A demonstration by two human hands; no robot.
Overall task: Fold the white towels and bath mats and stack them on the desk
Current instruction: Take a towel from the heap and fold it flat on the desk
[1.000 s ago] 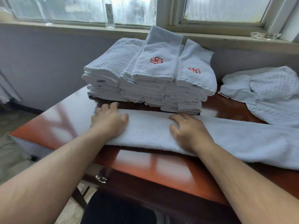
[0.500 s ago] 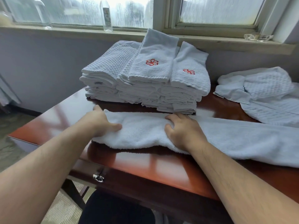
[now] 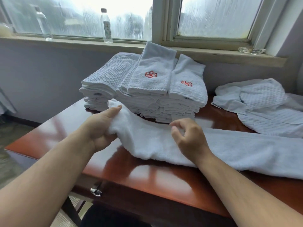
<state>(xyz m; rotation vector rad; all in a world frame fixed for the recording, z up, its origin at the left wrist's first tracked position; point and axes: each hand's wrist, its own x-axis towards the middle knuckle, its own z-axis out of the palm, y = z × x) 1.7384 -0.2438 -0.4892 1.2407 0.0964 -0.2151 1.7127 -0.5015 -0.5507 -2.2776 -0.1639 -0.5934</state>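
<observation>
A long white towel [image 3: 229,149], folded lengthwise into a strip, lies across the glossy red-brown desk [image 3: 139,177]. My left hand [image 3: 100,126] grips its left end and holds it raised off the desk. My right hand [image 3: 188,136] hovers just above the strip's middle, fingers loosely curled and holding nothing. Behind them stands a tall stack of folded white towels [image 3: 147,99]; the top two bear red flower emblems.
A heap of unfolded waffle-weave mats and towels [image 3: 265,108] lies at the back right of the desk. Two clear bottles [image 3: 106,27] and a glass dish [image 3: 250,50] stand on the windowsill. A drawer handle [image 3: 95,190] sits under the desk's front edge.
My left hand went from pressing flat on the towel's left end to gripping it and lifting it up and to the right. My right hand lifted off the towel and curled its fingers.
</observation>
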